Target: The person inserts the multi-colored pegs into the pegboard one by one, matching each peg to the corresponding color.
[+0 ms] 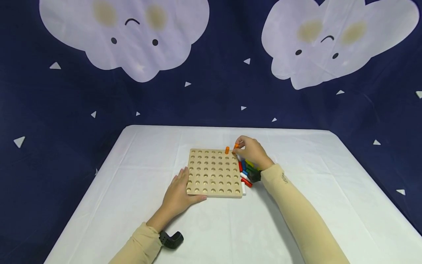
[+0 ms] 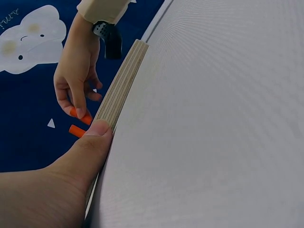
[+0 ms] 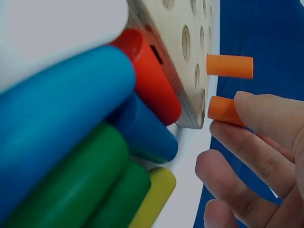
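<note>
A square wooden pegboard (image 1: 217, 172) with rows of round holes lies on the table. My left hand (image 1: 178, 192) rests at its near left corner, fingers along the left side and the thumb (image 2: 97, 130) against the front edge. Over the far right corner, my right hand (image 1: 254, 152) pinches an orange peg (image 3: 223, 110) between thumb and index finger. The peg's end is at the corner hole; how deep it sits I cannot tell. Beside it, another orange peg (image 3: 230, 66) stands upright in the far row.
Loose pegs lie along the board's right side, partly under my right wrist: red (image 3: 152, 80), blue (image 3: 61, 95), green (image 3: 76, 175), yellow (image 3: 154, 197) and white (image 1: 244, 189). White cloth (image 1: 148, 154) covers the table. A dark blue curtain (image 1: 211, 117) hangs behind it.
</note>
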Demonstrator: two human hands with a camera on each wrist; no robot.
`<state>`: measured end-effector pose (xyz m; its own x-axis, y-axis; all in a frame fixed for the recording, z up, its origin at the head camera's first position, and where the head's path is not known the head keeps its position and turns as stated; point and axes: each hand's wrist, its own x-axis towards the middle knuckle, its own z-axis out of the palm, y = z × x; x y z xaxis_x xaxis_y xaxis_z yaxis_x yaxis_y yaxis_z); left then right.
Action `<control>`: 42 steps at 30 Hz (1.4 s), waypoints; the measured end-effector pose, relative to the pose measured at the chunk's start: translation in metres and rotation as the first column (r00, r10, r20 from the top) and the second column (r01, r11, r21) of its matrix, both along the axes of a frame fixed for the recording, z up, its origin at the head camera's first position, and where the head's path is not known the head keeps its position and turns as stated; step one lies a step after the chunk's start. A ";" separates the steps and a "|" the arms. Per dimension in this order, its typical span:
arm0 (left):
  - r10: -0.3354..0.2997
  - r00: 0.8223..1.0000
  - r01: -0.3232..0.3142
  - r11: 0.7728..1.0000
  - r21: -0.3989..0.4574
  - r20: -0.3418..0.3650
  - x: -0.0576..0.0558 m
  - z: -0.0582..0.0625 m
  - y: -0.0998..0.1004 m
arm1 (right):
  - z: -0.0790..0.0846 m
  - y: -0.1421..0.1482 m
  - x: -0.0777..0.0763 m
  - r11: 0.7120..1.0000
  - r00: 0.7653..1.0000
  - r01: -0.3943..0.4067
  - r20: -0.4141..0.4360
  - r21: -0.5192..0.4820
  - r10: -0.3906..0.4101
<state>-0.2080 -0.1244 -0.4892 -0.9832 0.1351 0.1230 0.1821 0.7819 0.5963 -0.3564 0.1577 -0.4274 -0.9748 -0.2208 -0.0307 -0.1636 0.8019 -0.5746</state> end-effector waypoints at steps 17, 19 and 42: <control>-0.005 1.000 0.004 1.000 -0.010 -0.011 0.000 0.000 -0.001 | 0.002 -0.008 -0.001 0.994 0.999 -0.043 -0.023 0.101 0.046; -0.004 1.000 0.004 1.000 -0.010 -0.008 0.000 0.000 -0.001 | 0.002 -0.008 -0.001 0.993 0.998 -0.049 -0.025 0.106 0.052; -0.005 1.000 0.004 1.000 -0.019 -0.005 0.000 -0.003 -0.001 | 0.012 0.014 0.014 0.986 0.998 -0.020 -0.049 0.168 0.028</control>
